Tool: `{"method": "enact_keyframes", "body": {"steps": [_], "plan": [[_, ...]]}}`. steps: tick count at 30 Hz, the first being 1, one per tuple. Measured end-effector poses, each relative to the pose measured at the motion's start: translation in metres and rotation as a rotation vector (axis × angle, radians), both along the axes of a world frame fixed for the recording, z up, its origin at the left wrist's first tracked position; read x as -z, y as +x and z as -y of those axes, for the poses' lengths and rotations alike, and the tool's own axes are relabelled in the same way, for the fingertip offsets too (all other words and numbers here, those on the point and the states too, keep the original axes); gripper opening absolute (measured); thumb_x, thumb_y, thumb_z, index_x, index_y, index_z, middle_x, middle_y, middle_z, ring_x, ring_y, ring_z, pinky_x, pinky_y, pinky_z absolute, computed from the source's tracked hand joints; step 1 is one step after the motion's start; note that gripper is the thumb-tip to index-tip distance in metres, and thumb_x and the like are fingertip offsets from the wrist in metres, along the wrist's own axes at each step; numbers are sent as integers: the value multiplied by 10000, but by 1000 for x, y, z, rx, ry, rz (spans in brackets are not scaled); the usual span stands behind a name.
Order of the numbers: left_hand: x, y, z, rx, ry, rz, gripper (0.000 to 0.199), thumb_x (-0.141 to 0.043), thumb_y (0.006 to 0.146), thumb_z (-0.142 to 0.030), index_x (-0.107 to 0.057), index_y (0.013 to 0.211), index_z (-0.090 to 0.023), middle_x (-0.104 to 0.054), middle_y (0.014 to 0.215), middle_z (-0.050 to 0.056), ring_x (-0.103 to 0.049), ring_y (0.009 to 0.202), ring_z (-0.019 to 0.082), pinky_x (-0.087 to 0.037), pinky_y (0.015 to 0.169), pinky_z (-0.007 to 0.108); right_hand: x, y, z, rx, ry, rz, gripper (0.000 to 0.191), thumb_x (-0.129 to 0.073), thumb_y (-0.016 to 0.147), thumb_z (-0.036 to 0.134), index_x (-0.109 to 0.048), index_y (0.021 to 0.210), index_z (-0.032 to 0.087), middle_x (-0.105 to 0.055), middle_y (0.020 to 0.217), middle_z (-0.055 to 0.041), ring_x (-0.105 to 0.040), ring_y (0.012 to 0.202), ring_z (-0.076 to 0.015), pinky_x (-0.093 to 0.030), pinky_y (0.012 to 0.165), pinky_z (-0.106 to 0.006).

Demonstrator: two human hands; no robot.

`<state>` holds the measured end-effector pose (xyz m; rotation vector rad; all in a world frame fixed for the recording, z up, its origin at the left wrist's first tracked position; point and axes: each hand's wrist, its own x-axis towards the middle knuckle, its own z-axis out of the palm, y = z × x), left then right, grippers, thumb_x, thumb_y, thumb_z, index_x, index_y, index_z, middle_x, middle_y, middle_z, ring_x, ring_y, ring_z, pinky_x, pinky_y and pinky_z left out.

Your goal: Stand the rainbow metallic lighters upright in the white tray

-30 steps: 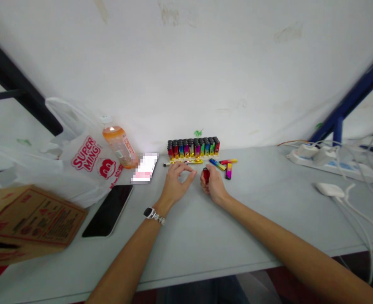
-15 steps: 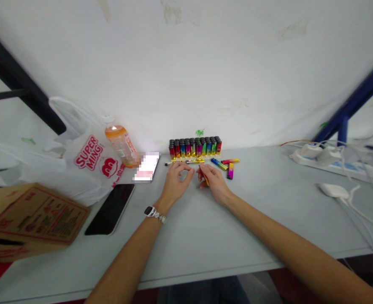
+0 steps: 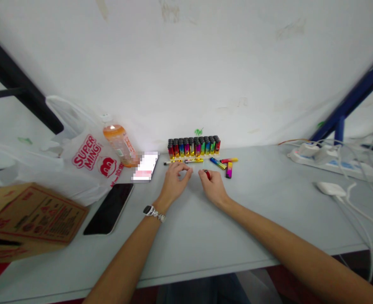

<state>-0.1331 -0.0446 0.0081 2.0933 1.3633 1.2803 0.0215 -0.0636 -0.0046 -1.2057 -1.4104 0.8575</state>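
My right hand (image 3: 216,187) is closed around a lighter (image 3: 207,174); only its red end shows above the fingers. Facing it, my left hand (image 3: 174,181) rests with thumb and index finger curved, their tips close together and nothing visible in them. Behind both hands, several black-topped lighters (image 3: 193,147) in mixed metallic colours stand upright in rows in a pale tray. Just in front of the tray lie gold-coloured lighters (image 3: 194,161). Right of my right hand lie a blue-yellow lighter (image 3: 218,163), a red-yellow lighter (image 3: 228,160) and a yellow-purple lighter (image 3: 229,170).
On the left are a cardboard box (image 3: 34,219), a white plastic bag (image 3: 79,173), an orange drink bottle (image 3: 120,143), a dark phone (image 3: 109,210) and a lit phone (image 3: 146,166). A power strip (image 3: 335,162) and a white charger (image 3: 331,189) with cables lie right. A wall stands behind the table.
My right hand has turned, so the lighter in it now shows its red end near the thumb. My left hand keeps nearly the same pose. The view has shifted slightly.
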Motion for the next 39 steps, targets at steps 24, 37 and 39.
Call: {"method": "enact_keyframes", "body": {"steps": [24, 37, 39], "plan": [[3, 1, 0, 72, -69, -70, 141, -591, 899, -250, -674, 797, -199, -666, 941, 60, -583, 994, 217, -468, 715, 291, -17, 45, -65, -24, 266, 108, 251, -718, 762, 386, -710, 917, 188, -661, 857, -34, -561, 708, -149, -447, 653, -291], [6, 0, -3, 116, -54, -79, 150, -592, 898, -175, -687, 785, -202, -667, 926, 43, -596, 989, 210, -488, 891, 351, -30, 53, -117, -9, 314, 299, 175, -650, 763, 288, -668, 893, 172, -649, 698, 5, -560, 611, -139, -458, 628, -272], [7, 0, -3, 114, -55, -80, 146, -602, 900, -198, -686, 781, -203, -665, 922, 44, -597, 987, 213, -491, 887, 354, -30, 51, -120, -20, 311, 306, 163, -648, 764, 274, -680, 882, 167, -661, 699, 0, -567, 617, -142, -465, 641, -278]]}}
